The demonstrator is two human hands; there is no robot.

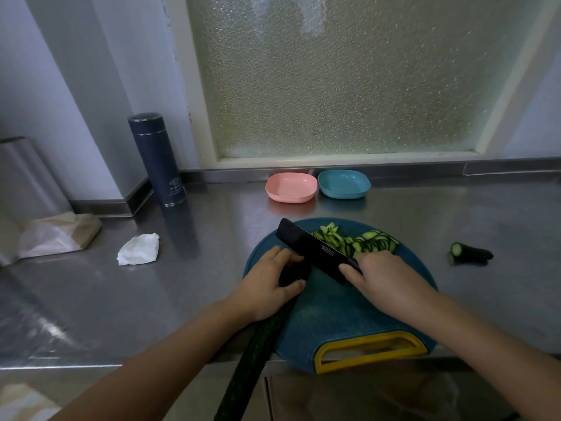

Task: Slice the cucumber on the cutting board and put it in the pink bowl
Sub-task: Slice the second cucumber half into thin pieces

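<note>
Slicing stage, in progress. The left hand (267, 287) curls over the long dark cucumber (258, 354), pinning its far end on the round blue cutting board (334, 317) while the rest overhangs the near counter edge. The black knife (315, 250) stands just right of those fingers, its handle gripped by the right hand (385, 281). Cut slices (370, 243) lie heaped at the board's far right; the pink bowl (291, 187), beyond the board, holds none. Most of the cucumber is uncut. The next stroke probably calls for a straight downward cut, with the guiding fingertips tucked clear of the edge.
</note>
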